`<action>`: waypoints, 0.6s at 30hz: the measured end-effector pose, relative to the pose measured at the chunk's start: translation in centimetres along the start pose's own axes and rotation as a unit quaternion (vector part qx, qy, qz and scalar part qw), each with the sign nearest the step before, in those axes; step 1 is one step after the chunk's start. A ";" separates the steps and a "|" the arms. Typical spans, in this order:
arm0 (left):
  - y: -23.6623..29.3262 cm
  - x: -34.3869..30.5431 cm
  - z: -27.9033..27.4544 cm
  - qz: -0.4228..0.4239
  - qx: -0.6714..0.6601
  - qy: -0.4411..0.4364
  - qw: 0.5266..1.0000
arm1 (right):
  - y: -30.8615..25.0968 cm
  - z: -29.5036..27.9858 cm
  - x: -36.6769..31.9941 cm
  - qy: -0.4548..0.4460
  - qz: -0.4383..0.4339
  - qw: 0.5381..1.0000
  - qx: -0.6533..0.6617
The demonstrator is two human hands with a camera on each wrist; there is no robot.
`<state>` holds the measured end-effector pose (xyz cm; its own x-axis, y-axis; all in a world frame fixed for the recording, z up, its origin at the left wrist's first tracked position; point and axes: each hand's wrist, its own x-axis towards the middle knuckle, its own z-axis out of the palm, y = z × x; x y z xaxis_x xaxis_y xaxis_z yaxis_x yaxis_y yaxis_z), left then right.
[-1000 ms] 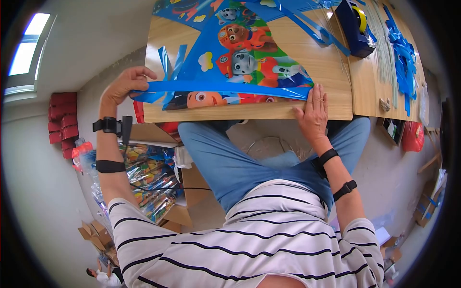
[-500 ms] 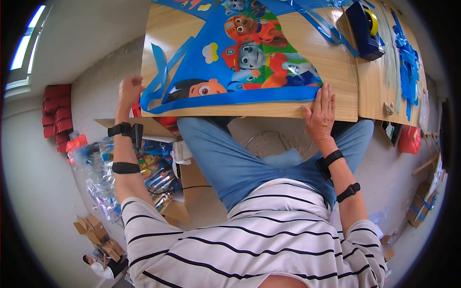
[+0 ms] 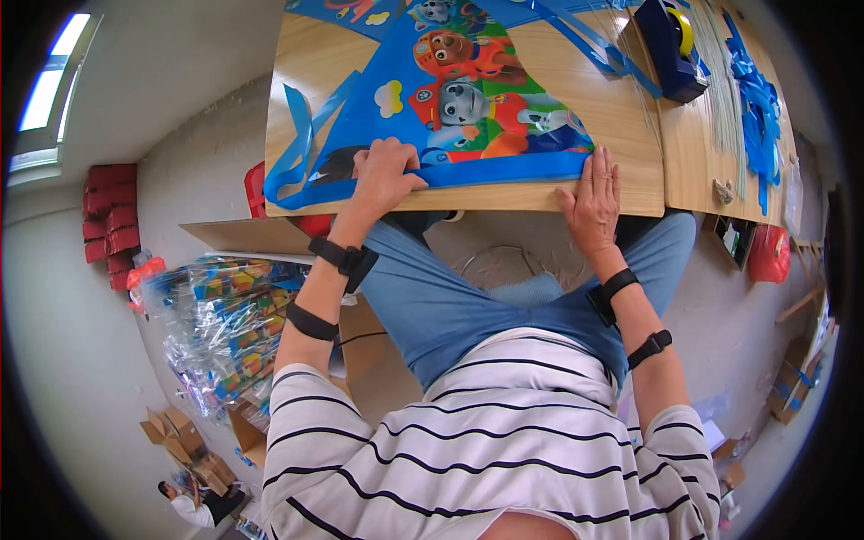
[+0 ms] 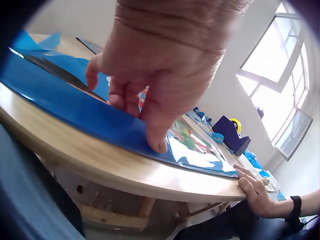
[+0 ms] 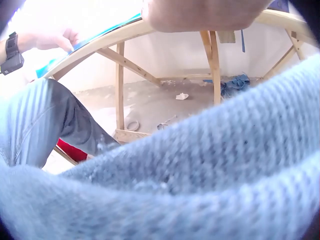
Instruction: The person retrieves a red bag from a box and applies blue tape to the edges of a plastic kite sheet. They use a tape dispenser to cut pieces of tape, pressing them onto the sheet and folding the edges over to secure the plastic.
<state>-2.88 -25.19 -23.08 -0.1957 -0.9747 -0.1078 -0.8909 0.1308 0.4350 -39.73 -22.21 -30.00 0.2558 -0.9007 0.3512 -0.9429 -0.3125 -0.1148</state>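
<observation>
A shiny blue sheet (image 3: 360, 112) printed with cartoon dogs, tapering to a corner at the right, lies on the wooden table (image 3: 621, 117). Along its near edge runs a flat blue strip (image 3: 504, 169), whose loose tail loops at the left. My left hand (image 3: 382, 184) rests on this strip left of its middle. In the left wrist view, its thumb (image 4: 159, 142) touches the strip's near side while the bent fingers stand apart from it, over the far side. With fingers straight, my right hand (image 3: 594, 202) presses the strip's right end at the table edge.
A dark blue tape dispenser (image 3: 664, 54) with a yellow roll stands at the back right. Beyond it lie blue strips (image 3: 758, 108) in a heap. Plastic-wrapped printed goods (image 3: 225, 333) lie below left. Another person (image 3: 193, 508) sits in the background.
My left hand let go of the raised strip at the left, and the strip came down along the sheet's edge. Then that hand moved right onto it. The right hand stays at the right end.
</observation>
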 end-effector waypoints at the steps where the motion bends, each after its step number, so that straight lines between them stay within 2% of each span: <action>1: -0.1 0.0 0.0 -0.005 -0.001 -0.010 1.000 | 0.0 0.0 0.0 0.000 0.000 1.000 0.000; 4: 0.2 0.2 -0.7 -0.005 0.013 -0.026 1.000 | -0.1 -0.1 0.0 -0.001 0.002 1.000 0.002; 7: 0.5 0.8 -2.2 -0.073 -0.090 -0.110 0.987 | 0.0 -0.1 0.0 -0.002 0.002 1.000 0.001; 10: -1.7 1.7 -2.4 -0.084 -0.225 -0.168 0.956 | -0.1 -0.1 0.0 0.000 0.002 1.000 0.001; 13: -1.7 2.2 -3.7 -0.103 -0.313 -0.227 0.916 | -0.1 -0.1 0.0 -0.003 0.002 1.000 0.000; 16: -1.8 2.6 -4.2 -0.103 -0.378 -0.238 0.889 | 0.0 0.0 0.0 -0.004 0.003 1.000 -0.002; 18: -1.7 2.8 -4.5 -0.107 -0.377 -0.239 0.889 | 0.0 0.0 -0.1 -0.005 0.003 1.000 -0.003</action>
<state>-0.05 -28.99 -20.16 -0.3672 -0.7516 -0.5480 -0.4361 -0.3813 0.8152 -39.76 -22.17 -30.07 0.2515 -0.9057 0.3413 -0.9458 -0.3048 -0.1120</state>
